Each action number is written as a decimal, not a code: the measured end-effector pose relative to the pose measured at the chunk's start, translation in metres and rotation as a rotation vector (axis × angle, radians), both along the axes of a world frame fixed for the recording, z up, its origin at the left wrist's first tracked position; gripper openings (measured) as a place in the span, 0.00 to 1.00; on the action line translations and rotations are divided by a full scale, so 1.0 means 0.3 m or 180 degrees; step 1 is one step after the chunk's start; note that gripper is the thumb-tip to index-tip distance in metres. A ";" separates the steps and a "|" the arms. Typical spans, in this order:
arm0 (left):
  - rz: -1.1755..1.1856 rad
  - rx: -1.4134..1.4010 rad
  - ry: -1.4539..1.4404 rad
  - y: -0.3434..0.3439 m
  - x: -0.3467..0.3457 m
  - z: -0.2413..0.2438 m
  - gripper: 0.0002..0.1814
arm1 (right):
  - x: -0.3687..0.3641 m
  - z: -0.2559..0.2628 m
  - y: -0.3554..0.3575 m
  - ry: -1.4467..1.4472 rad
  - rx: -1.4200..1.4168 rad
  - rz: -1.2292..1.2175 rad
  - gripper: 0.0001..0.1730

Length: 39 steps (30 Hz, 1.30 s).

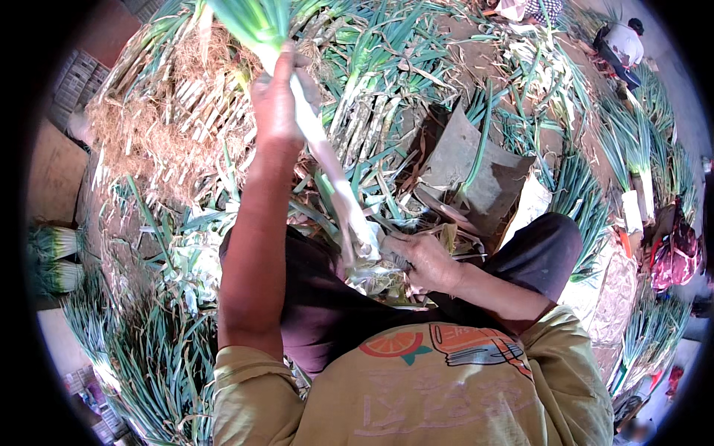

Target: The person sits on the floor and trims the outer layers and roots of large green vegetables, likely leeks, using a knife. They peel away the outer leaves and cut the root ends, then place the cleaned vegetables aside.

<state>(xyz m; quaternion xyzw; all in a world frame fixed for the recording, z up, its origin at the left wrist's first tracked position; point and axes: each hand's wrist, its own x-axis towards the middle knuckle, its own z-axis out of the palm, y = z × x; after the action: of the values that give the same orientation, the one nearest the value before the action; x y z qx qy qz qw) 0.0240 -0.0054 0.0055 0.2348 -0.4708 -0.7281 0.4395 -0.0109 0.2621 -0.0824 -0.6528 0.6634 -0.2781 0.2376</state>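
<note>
One long green onion stalk (326, 150), leek-like with a white shank and green leaves, slants across the middle of the view. My left hand (276, 106) is closed around its upper part, just below the leaves. The stalk's white lower end is between my knees, with a loose strip of outer skin (345, 237) hanging beside it. At that end is my right hand (427, 261), its fingers curled close to the base. A pale blurred streak extends left from those fingers; whether it is a blade or a peel, I cannot tell.
Untrimmed onions with dry roots (162, 128) are heaped ahead on the left. A bent grey sheet (474, 167) lies ahead of my right knee. Green onions (162, 357) are piled at my left side. Stripped white-shanked stalks (644, 195) stand at right. Another person (622, 47) sits far right.
</note>
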 end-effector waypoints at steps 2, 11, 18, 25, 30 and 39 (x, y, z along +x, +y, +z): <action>-0.0080 0.0060 -0.0036 0.031 -0.013 -0.007 0.18 | -0.002 -0.001 -0.002 0.0086 0.0204 0.0298 0.33; 0.0209 -0.0193 0.0175 -0.084 0.004 -0.008 0.19 | 0.069 -0.326 0.216 0.0824 0.1634 0.1205 0.18; -0.0017 0.0148 0.0718 -0.147 0.046 0.005 0.20 | -0.157 0.063 -0.047 0.0126 0.0413 -0.0849 0.18; -0.1390 0.0859 0.1377 -0.171 0.048 -0.061 0.23 | -0.062 0.194 -0.298 -0.2741 0.0804 0.0114 0.24; -0.1405 0.1029 0.1515 -0.185 0.062 -0.062 0.22 | -0.039 0.181 -0.167 -0.4386 0.1034 -0.0495 0.21; -0.0550 0.1471 0.0912 -0.169 0.039 -0.082 0.23 | -0.067 0.254 0.042 -0.3076 0.0294 -0.0907 0.21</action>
<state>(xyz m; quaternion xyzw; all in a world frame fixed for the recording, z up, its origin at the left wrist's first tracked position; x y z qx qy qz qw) 0.0356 -0.0562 -0.0190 0.1824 -0.2437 -0.8766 0.3727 -0.0310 0.2746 -0.0062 -0.3412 0.5717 -0.5485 0.5059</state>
